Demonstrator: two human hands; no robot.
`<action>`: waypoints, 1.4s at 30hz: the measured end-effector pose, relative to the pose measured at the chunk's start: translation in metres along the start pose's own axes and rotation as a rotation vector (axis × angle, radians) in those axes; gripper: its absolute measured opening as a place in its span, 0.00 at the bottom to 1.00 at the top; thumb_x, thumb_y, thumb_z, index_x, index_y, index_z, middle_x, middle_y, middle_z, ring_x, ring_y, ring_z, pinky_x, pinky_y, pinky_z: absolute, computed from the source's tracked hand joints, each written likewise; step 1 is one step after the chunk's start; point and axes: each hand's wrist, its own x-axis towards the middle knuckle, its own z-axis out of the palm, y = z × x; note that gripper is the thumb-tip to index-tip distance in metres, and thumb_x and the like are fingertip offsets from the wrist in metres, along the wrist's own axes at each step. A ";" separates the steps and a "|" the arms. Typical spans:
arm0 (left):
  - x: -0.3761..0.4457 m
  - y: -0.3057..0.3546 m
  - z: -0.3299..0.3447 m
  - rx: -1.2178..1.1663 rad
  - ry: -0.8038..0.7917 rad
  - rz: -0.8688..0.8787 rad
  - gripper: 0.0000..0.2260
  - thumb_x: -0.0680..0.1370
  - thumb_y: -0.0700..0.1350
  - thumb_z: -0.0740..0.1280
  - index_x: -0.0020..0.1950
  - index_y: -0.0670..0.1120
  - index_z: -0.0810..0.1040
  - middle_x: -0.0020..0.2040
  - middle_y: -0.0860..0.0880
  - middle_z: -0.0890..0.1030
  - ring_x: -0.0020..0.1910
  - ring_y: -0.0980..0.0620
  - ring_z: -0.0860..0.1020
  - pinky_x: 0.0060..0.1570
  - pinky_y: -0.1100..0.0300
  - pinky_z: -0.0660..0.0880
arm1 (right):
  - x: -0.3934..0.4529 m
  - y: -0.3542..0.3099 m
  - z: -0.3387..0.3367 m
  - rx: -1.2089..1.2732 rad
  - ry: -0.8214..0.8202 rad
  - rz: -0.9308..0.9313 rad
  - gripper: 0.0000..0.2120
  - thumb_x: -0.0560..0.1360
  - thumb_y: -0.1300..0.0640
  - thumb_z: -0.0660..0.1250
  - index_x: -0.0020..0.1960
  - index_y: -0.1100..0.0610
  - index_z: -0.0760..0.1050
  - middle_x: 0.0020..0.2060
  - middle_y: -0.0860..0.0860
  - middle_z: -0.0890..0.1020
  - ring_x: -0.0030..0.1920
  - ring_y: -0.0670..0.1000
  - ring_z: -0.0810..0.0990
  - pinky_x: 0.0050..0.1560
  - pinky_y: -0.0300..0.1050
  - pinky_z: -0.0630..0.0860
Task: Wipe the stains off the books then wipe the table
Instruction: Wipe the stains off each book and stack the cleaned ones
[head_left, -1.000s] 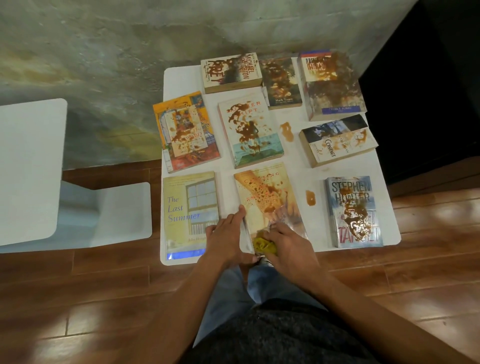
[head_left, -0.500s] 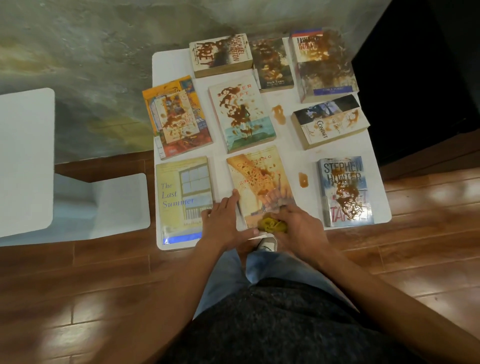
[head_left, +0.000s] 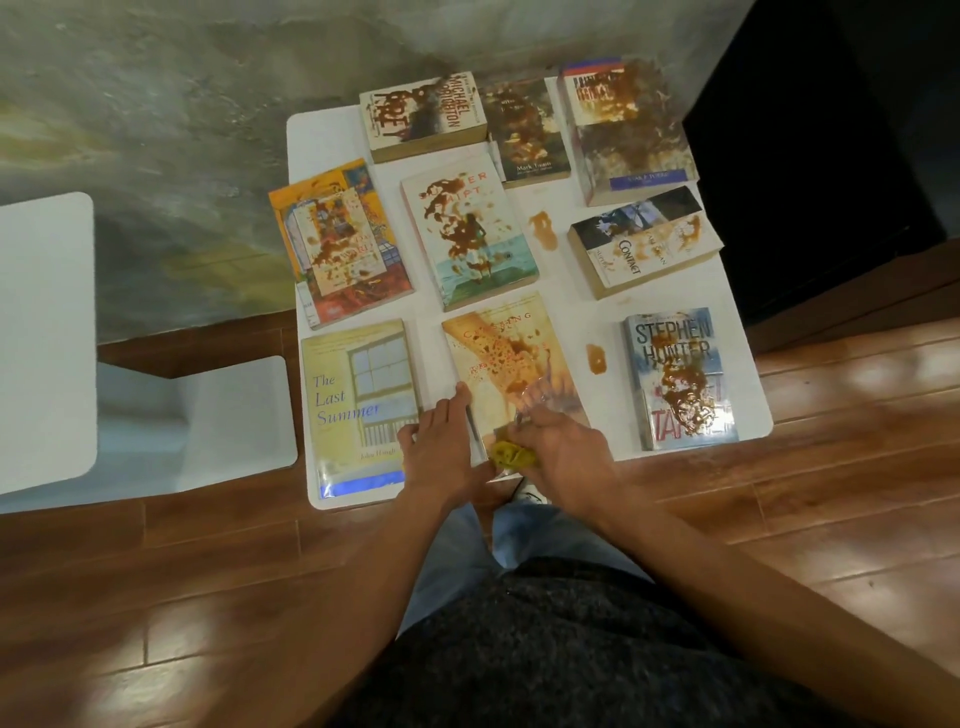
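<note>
The left hand (head_left: 441, 447) lies flat, steadying the light, probably slippery paperback (head_left: 511, 374), while the right hand (head_left: 563, 457) grips the soft yellow cloth (head_left: 511, 456) on its near edge.

White table (head_left: 332, 135) bears nine books, brown stains (head_left: 540, 228).

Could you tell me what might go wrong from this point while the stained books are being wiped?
1. The right hand wipes with a yellow cloth at the near end of the middle front book; brown stains remain further up, so strokes may smear them.
2. That book lies at the table edge; the left hand rests only at its left side, so it could slide off.
3. The spill beside it could be dragged onto the cover.
</note>
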 end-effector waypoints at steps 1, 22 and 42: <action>0.000 0.000 0.000 0.001 0.000 0.000 0.48 0.73 0.61 0.72 0.82 0.50 0.45 0.74 0.51 0.65 0.74 0.48 0.63 0.70 0.48 0.59 | -0.001 0.001 -0.001 -0.023 -0.011 -0.013 0.16 0.77 0.45 0.66 0.65 0.42 0.76 0.63 0.45 0.76 0.62 0.51 0.75 0.60 0.47 0.73; 0.004 0.000 0.001 0.002 -0.002 -0.005 0.48 0.72 0.64 0.72 0.81 0.50 0.47 0.75 0.52 0.64 0.74 0.48 0.63 0.71 0.47 0.59 | 0.015 0.038 -0.036 -0.085 0.209 0.212 0.12 0.75 0.43 0.70 0.56 0.46 0.81 0.40 0.46 0.73 0.40 0.48 0.73 0.36 0.44 0.75; 0.002 0.004 -0.002 -0.005 -0.018 -0.019 0.48 0.73 0.62 0.72 0.81 0.49 0.46 0.75 0.52 0.64 0.75 0.49 0.63 0.71 0.48 0.57 | 0.031 0.039 -0.049 -0.147 0.172 0.159 0.11 0.76 0.46 0.69 0.58 0.46 0.79 0.41 0.46 0.72 0.41 0.48 0.73 0.36 0.43 0.74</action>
